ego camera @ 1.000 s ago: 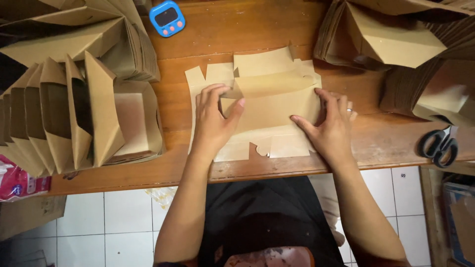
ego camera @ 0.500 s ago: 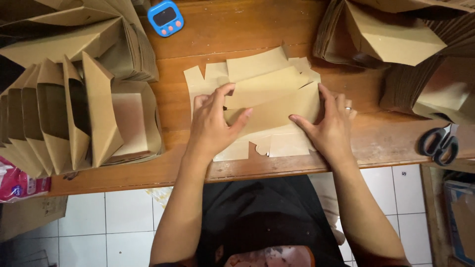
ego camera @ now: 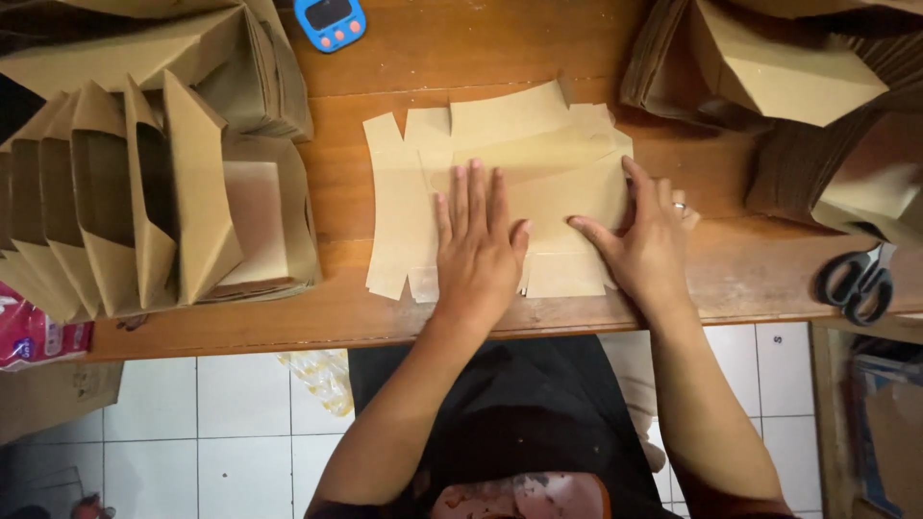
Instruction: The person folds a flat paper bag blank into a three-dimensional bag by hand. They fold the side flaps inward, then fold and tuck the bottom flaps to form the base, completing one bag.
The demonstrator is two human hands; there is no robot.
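Left hand [ego camera: 478,240] presses flat, fingers spread, on a kraft blank [ego camera: 510,154] mid-table [ego camera: 404,58]; right hand [ego camera: 646,240], fingers apparently loosely spread, steadies its edge. Uneven pressure could skew the crease.

Tan kraft cardboard sheet [ego camera: 510,163] on a reddish-brown wooden bench [ego camera: 346,202]; blue timer [ego camera: 330,21] with orange buttons far left; black-handled scissors [ego camera: 856,281] right; white floor tiles [ego camera: 231,423].
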